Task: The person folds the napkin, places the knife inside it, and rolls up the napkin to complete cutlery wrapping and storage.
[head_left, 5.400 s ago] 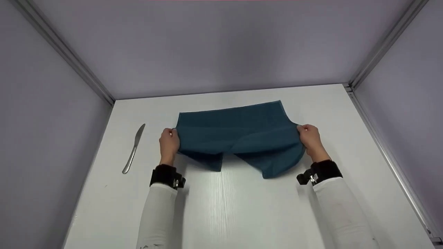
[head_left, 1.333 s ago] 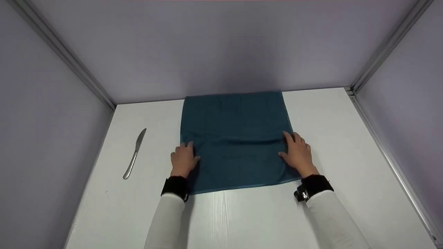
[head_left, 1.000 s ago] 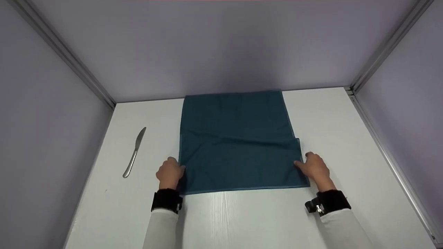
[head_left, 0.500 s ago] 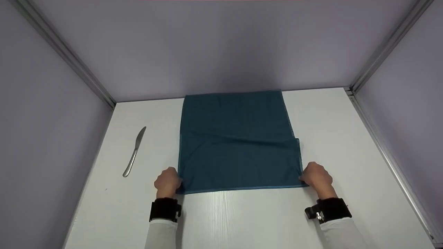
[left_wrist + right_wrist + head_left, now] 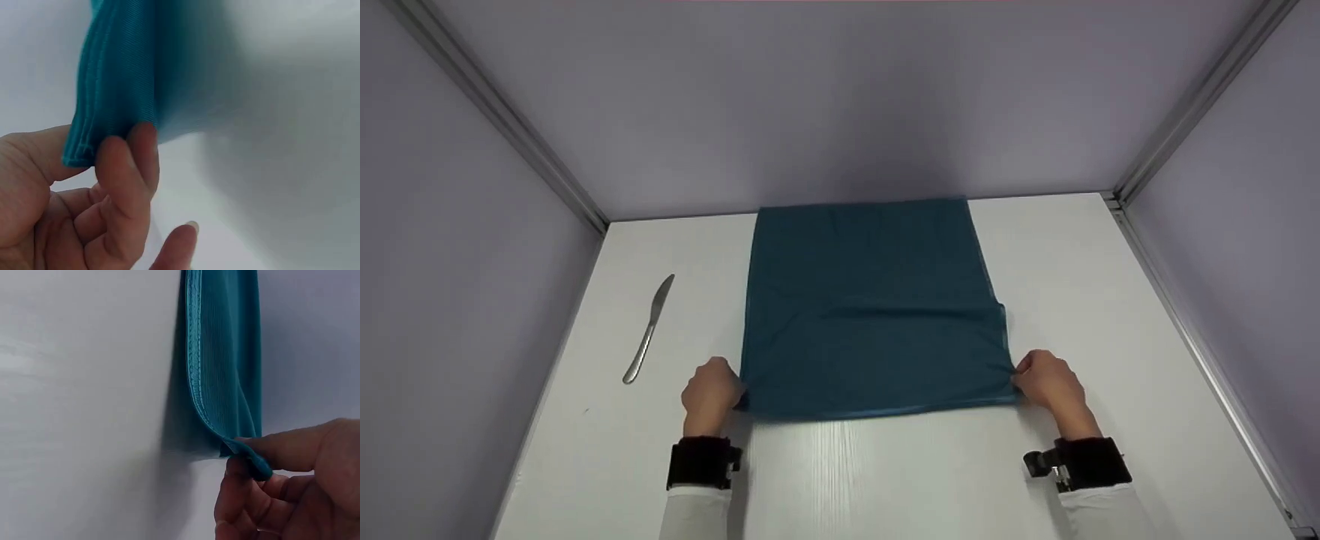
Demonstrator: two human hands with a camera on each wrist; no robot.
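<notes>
The teal cloth is spread at the centre of the white table. Its 7 o'clock corner is pinched by the left hand, its 5 o'clock corner by the right hand. A knife is seen at 9 o'clock, well apart.

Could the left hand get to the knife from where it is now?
Probably yes. The knife lies on bare table just left of the left hand, nothing between them. But that hand pinches the cloth corner and would have to let go first.
</notes>
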